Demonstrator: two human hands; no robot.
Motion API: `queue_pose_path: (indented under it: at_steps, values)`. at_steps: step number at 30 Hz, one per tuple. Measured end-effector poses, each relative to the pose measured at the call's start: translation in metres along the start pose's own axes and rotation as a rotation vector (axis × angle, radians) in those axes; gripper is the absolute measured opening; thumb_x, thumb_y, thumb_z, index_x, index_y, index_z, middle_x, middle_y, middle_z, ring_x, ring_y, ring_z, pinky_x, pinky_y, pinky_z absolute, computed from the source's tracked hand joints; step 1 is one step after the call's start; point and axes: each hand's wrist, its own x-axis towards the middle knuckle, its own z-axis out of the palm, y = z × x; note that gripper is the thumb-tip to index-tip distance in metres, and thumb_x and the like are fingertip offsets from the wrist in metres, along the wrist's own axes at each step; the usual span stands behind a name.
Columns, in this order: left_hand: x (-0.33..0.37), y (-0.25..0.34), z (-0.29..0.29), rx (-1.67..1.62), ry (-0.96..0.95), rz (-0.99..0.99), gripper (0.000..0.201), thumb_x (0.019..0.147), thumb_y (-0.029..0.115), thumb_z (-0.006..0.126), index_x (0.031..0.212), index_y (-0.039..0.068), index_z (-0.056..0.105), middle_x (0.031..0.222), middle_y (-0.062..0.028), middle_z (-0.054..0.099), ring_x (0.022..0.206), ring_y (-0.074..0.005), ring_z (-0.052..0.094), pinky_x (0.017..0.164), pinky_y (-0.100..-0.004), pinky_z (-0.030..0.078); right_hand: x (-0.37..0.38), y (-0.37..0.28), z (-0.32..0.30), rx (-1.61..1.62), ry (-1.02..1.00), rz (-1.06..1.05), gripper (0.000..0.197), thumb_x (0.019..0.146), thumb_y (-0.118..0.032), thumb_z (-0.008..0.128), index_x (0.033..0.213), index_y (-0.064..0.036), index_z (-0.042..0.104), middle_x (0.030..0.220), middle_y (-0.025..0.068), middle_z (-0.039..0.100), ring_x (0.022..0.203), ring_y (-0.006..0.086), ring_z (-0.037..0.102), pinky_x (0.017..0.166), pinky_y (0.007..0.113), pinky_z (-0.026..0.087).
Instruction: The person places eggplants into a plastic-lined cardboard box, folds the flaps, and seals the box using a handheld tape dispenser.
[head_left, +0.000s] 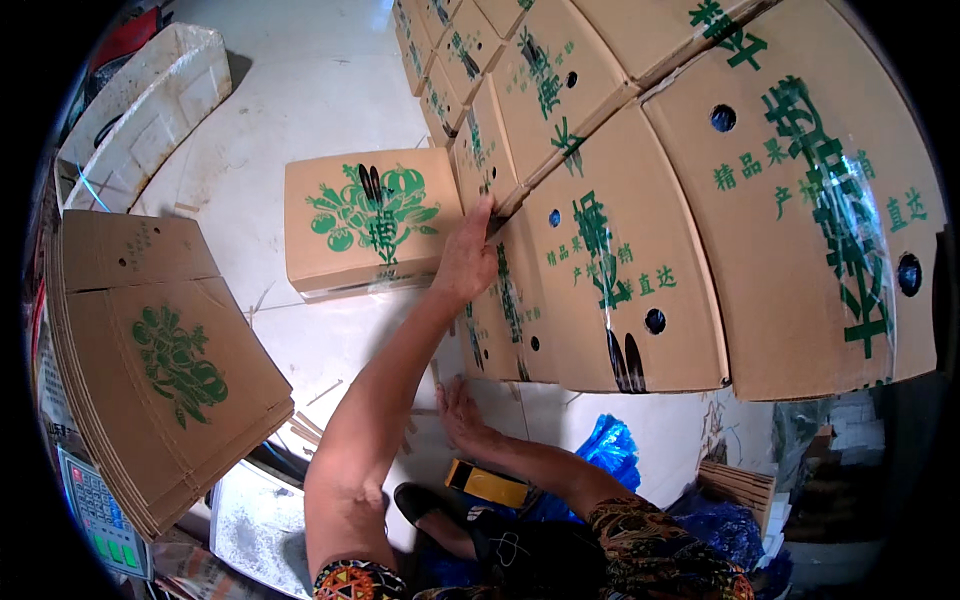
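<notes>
My left hand (470, 250) reaches forward to the seam between a closed carton (365, 210) with green vegetable prints and the tall stack of cardboard cartons (610, 280). At least one finger is stretched out along the cartons. I see nothing in its grip, though the far side of the hand is hidden. Below it, my right hand (465, 425) is low beside the stack's near left corner, fingers spread and holding nothing. Whether its fingertips touch a carton I cannot tell. The stacked cartons have round holes, green print and clear tape.
A pile of flattened cartons (200, 350) stands at the left, above a scale with a keypad (105, 515). A white foam box (150, 115) lies farther back. Near my feet are a yellow-and-black object (487, 484), blue plastic (610, 450) and cardboard scraps (305, 428).
</notes>
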Motion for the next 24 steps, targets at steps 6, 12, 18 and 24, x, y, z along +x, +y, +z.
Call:
queue_pose_path:
  at_steps: [6, 12, 18, 24]
  values:
    - [0.050, 0.086, -0.054, -0.171, 0.356, 0.313, 0.069, 0.074, -0.004, 0.043, 0.142, -0.006, 0.032, 0.145, -0.0297, 0.035, 0.138, -0.0404, 0.031, 0.115, -0.0414, 0.027, 0.020, -0.013, -0.036, 0.409, -0.098, 0.144, 0.066, 0.097, -0.022, 0.050, 0.145, 0.0065, 0.016, 0.144, 0.0416, 0.021, 0.127, 0.0546, 0.035, 0.101, 0.052, 0.041]
    - [-0.037, 0.042, -0.027, 0.157, 0.201, 0.391, 0.052, 0.075, -0.005, 0.047, 0.127, -0.004, 0.049, 0.125, -0.0277, 0.053, 0.115, -0.0416, 0.053, 0.096, -0.0467, 0.045, 0.018, 0.000, -0.026, -0.043, -0.360, 0.058, 0.127, 0.065, -0.049, 0.078, 0.149, 0.0021, -0.001, 0.149, 0.0403, 0.010, 0.136, 0.0527, 0.021, 0.112, 0.045, 0.028]
    - [-0.233, 0.081, -0.202, 0.942, 0.454, -0.008, 0.059, 0.078, -0.005, 0.056, 0.135, 0.005, 0.046, 0.121, -0.0199, 0.052, 0.108, -0.0376, 0.050, 0.093, -0.0431, 0.044, 0.020, -0.001, -0.081, -0.102, -0.453, 0.016, 0.140, 0.056, -0.049, 0.087, 0.152, -0.0015, -0.003, 0.145, 0.0460, 0.010, 0.136, 0.0528, 0.027, 0.103, 0.043, 0.043]
    - [-0.368, 0.119, -0.312, 1.642, 0.539, -0.546, 0.050, 0.076, 0.017, 0.064, 0.124, 0.005, 0.054, 0.115, -0.0103, 0.052, 0.105, -0.0300, 0.048, 0.084, -0.0437, 0.041, 0.048, -0.005, -0.106, -0.005, -0.443, -0.131, 0.044, 0.075, -0.026, 0.072, 0.114, -0.0079, 0.064, 0.115, 0.0192, 0.061, 0.108, 0.0369, 0.059, 0.089, 0.045, 0.051]
